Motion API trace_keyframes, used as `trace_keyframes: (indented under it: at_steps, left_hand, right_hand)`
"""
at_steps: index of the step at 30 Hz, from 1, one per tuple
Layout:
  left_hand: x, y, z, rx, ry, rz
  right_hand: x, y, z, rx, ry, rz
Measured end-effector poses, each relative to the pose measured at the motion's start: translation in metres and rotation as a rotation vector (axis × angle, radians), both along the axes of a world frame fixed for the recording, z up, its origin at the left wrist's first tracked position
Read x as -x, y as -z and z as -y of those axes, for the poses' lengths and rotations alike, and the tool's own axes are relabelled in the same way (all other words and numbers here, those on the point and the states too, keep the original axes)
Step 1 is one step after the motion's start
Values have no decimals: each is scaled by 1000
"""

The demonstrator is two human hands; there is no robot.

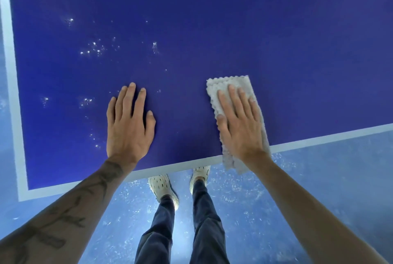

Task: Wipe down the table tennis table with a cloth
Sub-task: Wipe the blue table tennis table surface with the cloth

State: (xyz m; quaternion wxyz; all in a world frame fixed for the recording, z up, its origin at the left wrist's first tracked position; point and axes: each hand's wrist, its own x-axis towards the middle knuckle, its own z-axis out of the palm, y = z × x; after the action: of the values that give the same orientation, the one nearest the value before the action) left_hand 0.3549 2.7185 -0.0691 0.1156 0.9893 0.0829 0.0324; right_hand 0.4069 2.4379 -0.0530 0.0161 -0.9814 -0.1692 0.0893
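Two hands and a cloth at the table's near edge

The left hand [129,123] lies flat on the table [212,29], left of the cloth [231,85]. The right hand [240,121] lies flat on the cloth, whose near end hangs over the table's edge. Droplets [93,47] lie on the table left of and beyond the left hand. Shoes [163,187] stand on the floor [319,178] below that edge.

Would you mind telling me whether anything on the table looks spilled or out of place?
Yes: clusters of droplets glisten on the blue table, mostly left of the left hand. The cloth under the right hand overhangs the near edge.
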Motion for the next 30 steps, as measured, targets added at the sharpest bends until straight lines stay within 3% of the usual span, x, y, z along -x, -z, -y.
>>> trace_keyframes:
  at_steps: [5, 8, 11, 16, 19, 21, 23, 26, 30]
  left_hand:
    - [0, -1, -3, -2, 11, -7]
    - [0, 3, -3, -22, 16, 7]
    - [1, 6, -4, -25, 18, 17]
    - [0, 3, -3, 1, 9, 10]
    - [0, 3, -2, -6, 10, 3]
    - [-1, 2, -3, -10, 7, -9]
    - [-1, 0, -3, -4, 8, -29]
    - [-2, -5, -3, 33, -3, -55]
    - [-3, -12, -11, 159, -26, -41]
  right_hand:
    - [-33, -5, -42, -46, 284, 0]
    - [-4, 4, -89, -88, 100, 22]
    - [30, 10, -80, -117, -120, 5]
    - [0, 6, -19, 2, 82, 36]
    - [-29, 5, -48, -88, 253, 44]
    - [-26, 8, -85, -135, 232, 46]
    - [-2, 12, -107, -163, 79, 36]
    - [23, 18, -87, -192, -120, 26]
    - [-1, 17, -49, -118, 94, 39]
